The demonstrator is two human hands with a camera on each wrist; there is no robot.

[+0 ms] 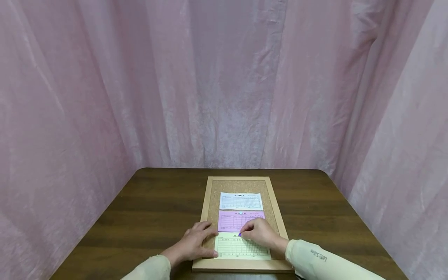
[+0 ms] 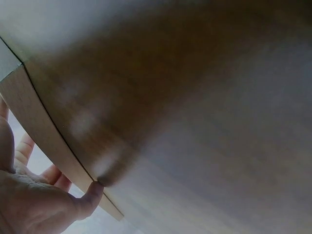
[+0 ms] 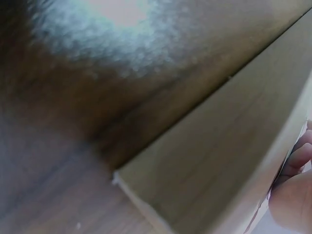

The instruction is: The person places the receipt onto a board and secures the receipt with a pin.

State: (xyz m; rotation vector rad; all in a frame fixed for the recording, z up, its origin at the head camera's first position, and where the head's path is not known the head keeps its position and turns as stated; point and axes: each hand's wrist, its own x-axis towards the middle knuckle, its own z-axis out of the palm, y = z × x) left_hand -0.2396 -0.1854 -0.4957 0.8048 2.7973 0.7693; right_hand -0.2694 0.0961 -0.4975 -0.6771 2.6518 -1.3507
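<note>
A cork board point(image 1: 245, 186) in a light wood frame lies on the table. My right hand point(image 1: 260, 233) pinches a small blue-purple push pin point(image 1: 240, 234) at the top of a pale yellow printed slip point(image 1: 229, 249), the lowest of three. My left hand point(image 1: 196, 241) rests on the board's left side, its fingers spread, thumb and fingertips at the yellow slip's left edge. Just above is a pink-purple slip point(image 1: 227, 221) with a pale pin point(image 1: 240, 213) at its top. Highest on the cork sits a white slip point(image 1: 241, 202) with a dark pin point(image 1: 240, 195).
The brown wooden table point(image 1: 157, 210) extends around the board, which stands near its front. Pink curtains point(image 1: 224, 85) hang behind and at both sides. In the right wrist view, a corner of the wood frame point(image 3: 204, 146) shows large over the tabletop point(image 3: 58, 161).
</note>
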